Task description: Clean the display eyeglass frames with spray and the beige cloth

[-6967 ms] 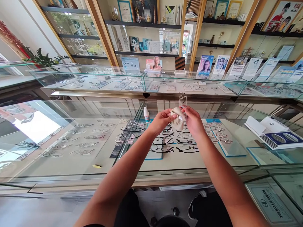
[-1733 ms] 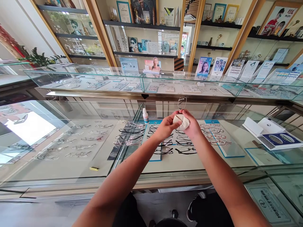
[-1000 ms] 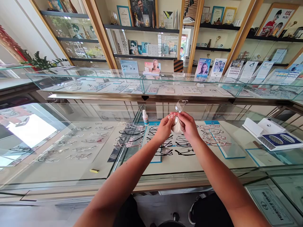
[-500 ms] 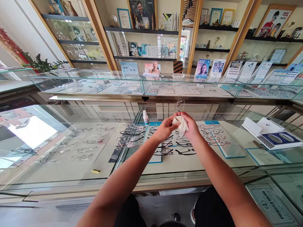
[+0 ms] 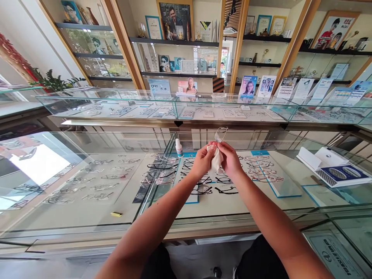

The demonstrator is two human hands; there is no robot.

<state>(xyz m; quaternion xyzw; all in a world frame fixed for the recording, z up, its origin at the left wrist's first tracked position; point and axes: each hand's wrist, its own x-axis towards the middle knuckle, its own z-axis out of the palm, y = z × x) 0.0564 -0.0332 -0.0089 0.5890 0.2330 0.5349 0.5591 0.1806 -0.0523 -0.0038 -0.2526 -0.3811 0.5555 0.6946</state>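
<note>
Thin-rimmed eyeglasses (image 5: 221, 134) stick up above my fingertips, one lens showing and tilted; the rest is hidden behind my hands and the cloth. My left hand (image 5: 204, 159) is closed on a cream cleaning cloth (image 5: 215, 162), which hangs down between my two hands. Fingers bent inward, my right hand (image 5: 231, 158) grips the eyeglasses from the right, close against the cloth. Both hands meet above the glass counter (image 5: 162, 221). A white spray bottle (image 5: 178, 148) stands on the glass to the left of them.
Several rows of eyeglass frames (image 5: 264, 170) lie under the counter glass. An opened white and blue box (image 5: 337, 170) sits at the right. Toward the left front is a small yellow object (image 5: 116, 214). Another glass display case (image 5: 232, 112) runs across behind.
The eyeglasses have tilted to the right. My hands have shifted slightly left and down, and the cloth now hangs longer between them.
</note>
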